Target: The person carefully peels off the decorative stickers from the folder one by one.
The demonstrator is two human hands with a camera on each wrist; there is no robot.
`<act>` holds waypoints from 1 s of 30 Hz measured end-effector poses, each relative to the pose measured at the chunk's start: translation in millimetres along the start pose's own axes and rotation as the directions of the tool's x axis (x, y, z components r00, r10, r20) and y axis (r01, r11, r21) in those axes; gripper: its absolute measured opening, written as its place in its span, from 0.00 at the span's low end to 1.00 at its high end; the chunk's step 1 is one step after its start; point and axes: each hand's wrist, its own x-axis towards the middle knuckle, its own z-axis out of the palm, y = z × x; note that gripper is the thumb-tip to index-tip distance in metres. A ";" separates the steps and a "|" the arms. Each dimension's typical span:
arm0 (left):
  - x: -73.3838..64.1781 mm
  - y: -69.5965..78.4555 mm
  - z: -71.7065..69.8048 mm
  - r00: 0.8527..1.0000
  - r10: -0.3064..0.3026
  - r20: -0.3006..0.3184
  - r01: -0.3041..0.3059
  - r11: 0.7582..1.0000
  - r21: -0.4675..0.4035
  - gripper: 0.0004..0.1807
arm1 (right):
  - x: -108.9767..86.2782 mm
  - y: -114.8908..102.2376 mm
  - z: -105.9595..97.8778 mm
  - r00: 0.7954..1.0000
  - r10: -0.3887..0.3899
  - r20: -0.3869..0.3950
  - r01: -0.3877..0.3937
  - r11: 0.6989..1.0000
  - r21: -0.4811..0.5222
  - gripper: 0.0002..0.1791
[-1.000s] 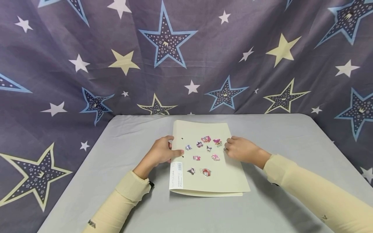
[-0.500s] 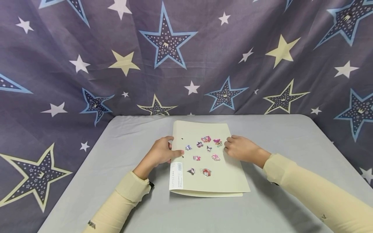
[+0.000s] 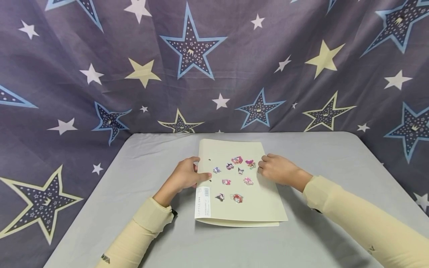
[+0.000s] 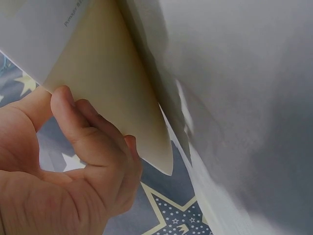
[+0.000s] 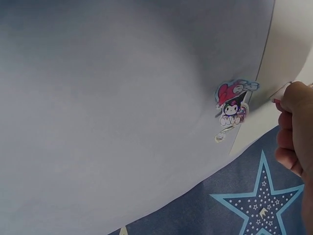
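Observation:
A cream clip file folder [image 3: 249, 208] lies on the table, its front cover lifted slightly at the near edge. Several small cartoon stickers [image 3: 248, 181] are scattered over the cover. My left hand [image 3: 184, 173] grips the folder's left edge, thumb on top and the other fingers at the spine. At the right edge of the cover is my right hand [image 3: 278, 170], fingers curled. In the right wrist view it pinches a small sticker [image 5: 281, 92], mostly hidden by the fingers. Beside the folder's edge there, a few overlapping stickers [image 5: 234, 107] lie on the grey cloth, unseen from the head.
A grey cloth covers the table [image 3: 161, 149] on all sides of the folder. Behind it hangs a dark curtain [image 3: 214, 74] with stars. A white label with a barcode [image 3: 202, 203] is on the folder's lower left.
My right hand has shifted very slightly, and the small dark bit seen at its fingertips one second ago is now hidden. My left hand and the folder stay put.

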 end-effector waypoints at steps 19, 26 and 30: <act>0.1 -0.9 0.8 1.000 0.002 -0.007 -0.002 1.000 0.001 0.48 | -1.1 5.5 2.2 0.998 0.054 0.043 -0.057 0.996 0.070 0.08; 0.9 -1.4 1.5 1.000 0.007 -0.009 -0.007 1.000 0.002 0.48 | -0.4 6.3 0.0 0.995 0.092 0.044 -0.096 0.991 0.091 0.08; 1.2 -1.3 1.0 1.000 0.006 -0.005 -0.006 1.000 0.005 0.48 | 0.2 8.5 0.0 0.993 0.113 0.040 -0.116 0.987 0.112 0.08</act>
